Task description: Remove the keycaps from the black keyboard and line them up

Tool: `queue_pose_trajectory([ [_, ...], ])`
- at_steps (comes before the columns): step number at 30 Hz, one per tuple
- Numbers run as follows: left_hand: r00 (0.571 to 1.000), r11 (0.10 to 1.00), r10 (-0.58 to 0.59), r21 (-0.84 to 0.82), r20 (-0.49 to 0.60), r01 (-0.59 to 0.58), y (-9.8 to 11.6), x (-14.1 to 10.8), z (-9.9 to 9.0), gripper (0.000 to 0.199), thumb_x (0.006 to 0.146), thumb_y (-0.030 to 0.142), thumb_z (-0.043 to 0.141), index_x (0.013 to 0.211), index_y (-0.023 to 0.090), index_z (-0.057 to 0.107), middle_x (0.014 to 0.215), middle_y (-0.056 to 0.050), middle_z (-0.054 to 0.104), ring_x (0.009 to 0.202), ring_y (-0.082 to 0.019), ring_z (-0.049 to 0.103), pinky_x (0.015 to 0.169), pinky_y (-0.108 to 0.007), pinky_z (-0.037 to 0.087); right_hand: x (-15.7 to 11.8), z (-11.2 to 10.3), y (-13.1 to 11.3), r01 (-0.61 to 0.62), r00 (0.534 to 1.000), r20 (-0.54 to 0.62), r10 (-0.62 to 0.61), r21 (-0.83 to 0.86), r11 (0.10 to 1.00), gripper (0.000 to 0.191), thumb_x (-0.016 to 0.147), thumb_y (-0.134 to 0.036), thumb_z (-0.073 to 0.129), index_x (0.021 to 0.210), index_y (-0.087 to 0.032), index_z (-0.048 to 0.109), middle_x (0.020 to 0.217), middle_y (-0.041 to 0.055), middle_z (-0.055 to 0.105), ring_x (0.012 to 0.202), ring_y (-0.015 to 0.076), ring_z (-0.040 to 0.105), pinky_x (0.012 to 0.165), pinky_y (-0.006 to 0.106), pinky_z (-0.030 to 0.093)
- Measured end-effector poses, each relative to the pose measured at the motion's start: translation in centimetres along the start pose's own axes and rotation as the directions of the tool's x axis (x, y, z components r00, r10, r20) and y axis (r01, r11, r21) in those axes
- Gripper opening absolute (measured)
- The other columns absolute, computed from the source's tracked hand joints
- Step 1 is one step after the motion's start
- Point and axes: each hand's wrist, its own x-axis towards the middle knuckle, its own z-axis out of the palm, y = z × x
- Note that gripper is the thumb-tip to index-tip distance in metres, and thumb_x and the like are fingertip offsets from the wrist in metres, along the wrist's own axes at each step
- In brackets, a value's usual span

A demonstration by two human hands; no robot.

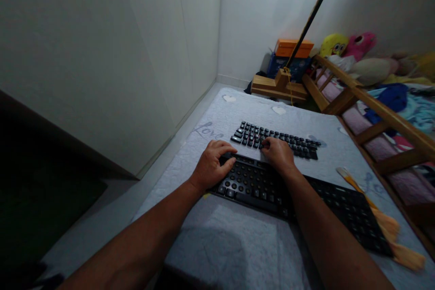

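Observation:
A black keyboard [260, 203] lies on the pale cloth, with many round key sockets bared on its left part. Several keys remain along its front row. My left hand [214, 163] holds its far left corner, thumb on top and fingers at the back edge. Beyond the keyboard, loose black keycaps [249, 136] stand in rows on the cloth. My right hand [279, 155] reaches over the keyboard to the near side of these rows. Its fingertips are pinched on a dark keycap, mostly hidden by the fingers. My right forearm covers the keyboard's middle.
A brush [351, 180] and an orange cloth [404, 244] lie at the keyboard's right end. A wooden bed rail [384, 115] runs along the right. A wooden stand [280, 84] with a slanting pole is at the back, before boxes [294, 48]. A white cabinet [136, 54] fills the left.

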Motion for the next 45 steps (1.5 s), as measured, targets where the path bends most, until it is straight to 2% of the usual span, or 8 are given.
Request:
queue_pose_trajectory([
  [33, 1.0, 1.0, 0.01, 0.006, 0.019, -0.01, 0.05, 0.01, -0.01, 0.017, 0.079, 0.015, 0.064, 0.094, 0.019, 0.069, 0.096, -0.005, 0.067, 0.098, -0.021, 0.057, 0.092, -0.041, 0.046, -0.44, -0.23, -0.22, 0.041, 0.999, -0.023, -0.042, -0.051, 0.998, 0.027, 0.088, -0.027, 0.054, 0.105, -0.029, 0.075, 0.105, 0.0048, 0.075, 0.096, 0.0217, 0.068, 0.081, 0.029, 0.05],
  [45, 1.0, 1.0, 0.008, 0.01, 0.03, -0.008, 0.04, -0.01, -0.01, 0.017, 0.08, 0.016, 0.064, 0.096, 0.02, 0.069, 0.097, -0.004, 0.067, 0.099, -0.021, 0.057, 0.093, -0.043, 0.047, -0.66, -0.53, -0.4, 0.042, 0.998, -0.054, -0.045, -0.057, 0.998, 0.025, 0.088, -0.029, 0.053, 0.102, -0.028, 0.074, 0.102, 0.0045, 0.075, 0.092, 0.021, 0.068, 0.074, 0.027, 0.049],
])
